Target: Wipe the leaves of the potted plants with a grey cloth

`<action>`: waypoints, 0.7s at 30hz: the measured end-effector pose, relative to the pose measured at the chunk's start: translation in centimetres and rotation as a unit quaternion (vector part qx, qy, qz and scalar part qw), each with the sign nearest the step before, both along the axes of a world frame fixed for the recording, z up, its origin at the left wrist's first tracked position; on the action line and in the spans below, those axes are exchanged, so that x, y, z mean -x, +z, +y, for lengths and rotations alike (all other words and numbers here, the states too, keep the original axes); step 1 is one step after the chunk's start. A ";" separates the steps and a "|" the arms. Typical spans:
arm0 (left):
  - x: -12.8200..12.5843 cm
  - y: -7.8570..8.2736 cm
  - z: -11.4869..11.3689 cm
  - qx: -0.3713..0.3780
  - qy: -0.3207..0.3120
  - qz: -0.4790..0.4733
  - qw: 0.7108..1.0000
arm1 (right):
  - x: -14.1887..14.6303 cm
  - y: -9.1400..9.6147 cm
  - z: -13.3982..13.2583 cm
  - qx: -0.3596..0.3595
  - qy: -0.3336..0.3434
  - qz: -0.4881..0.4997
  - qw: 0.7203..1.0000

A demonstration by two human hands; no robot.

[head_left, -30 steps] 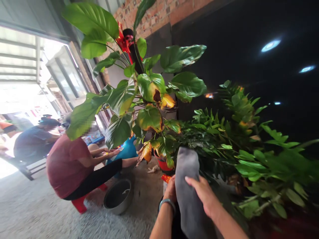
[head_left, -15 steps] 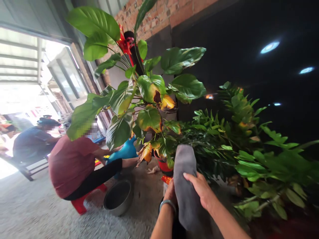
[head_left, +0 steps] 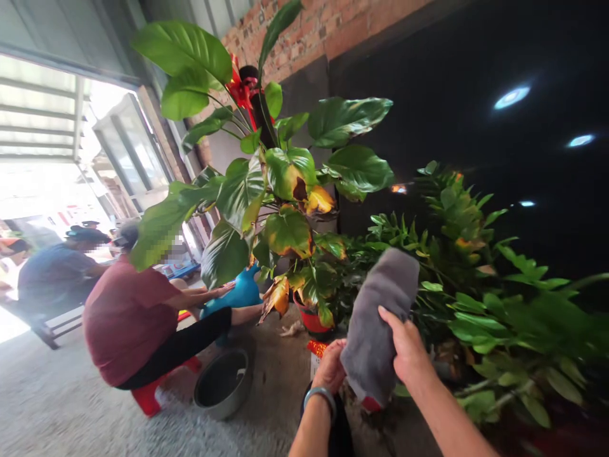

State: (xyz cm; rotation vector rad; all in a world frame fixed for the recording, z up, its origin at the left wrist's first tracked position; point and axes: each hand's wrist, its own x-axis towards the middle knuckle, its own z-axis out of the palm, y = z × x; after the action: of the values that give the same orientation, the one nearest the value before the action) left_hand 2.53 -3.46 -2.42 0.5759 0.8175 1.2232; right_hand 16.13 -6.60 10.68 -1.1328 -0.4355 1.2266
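A grey cloth (head_left: pixel 378 317) is held up in front of the plants, tilted to the right. My right hand (head_left: pixel 407 346) is closed on its right edge, thumb on the front. My left hand (head_left: pixel 329 366), with a bracelet on the wrist, is closed under the cloth's lower left corner. Just behind the cloth stands a big-leaved plant (head_left: pixel 280 190) in a red pot (head_left: pixel 310 319), with yellowed leaves. To the right spreads a low bush with narrow leaves (head_left: pixel 476 298).
A person in a dark red shirt (head_left: pixel 128 314) squats on a red stool at left, hands on a blue pot (head_left: pixel 240 292). A metal bowl (head_left: pixel 223 384) sits on the floor beside them. Another person (head_left: pixel 52 273) sits farther back by the bright doorway.
The cloth has been lifted and swung to the right, toward the low bush. My right hand went up with it; my left hand now holds only its lower corner.
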 end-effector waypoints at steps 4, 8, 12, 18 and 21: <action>0.6 0.1 0.3 0.031 0.006 0.006 0.999 | -0.1 -7.6 -2.4 0.102 0.052 0.015 0.993; 1.0 1.0 -0.2 0.054 0.102 0.057 0.992 | -0.3 -13.3 -6.3 0.109 0.127 -0.047 0.985; 0.4 0.9 -2.9 0.030 0.163 0.094 0.982 | -0.8 -14.2 -7.5 0.071 0.151 -0.102 0.981; -2.1 -1.6 -8.2 0.021 -0.022 0.036 0.999 | -0.9 -12.2 -7.5 0.068 0.150 -0.150 0.975; -2.8 -2.0 -9.3 0.027 -0.076 0.046 0.996 | -1.2 -12.2 -8.8 0.053 0.199 -0.192 0.960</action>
State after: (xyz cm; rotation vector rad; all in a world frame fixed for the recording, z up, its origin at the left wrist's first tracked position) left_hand 5.31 -12.72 -4.39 0.6419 0.8669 1.0392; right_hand 17.34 -15.43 -1.56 -1.4275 -0.9369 1.3866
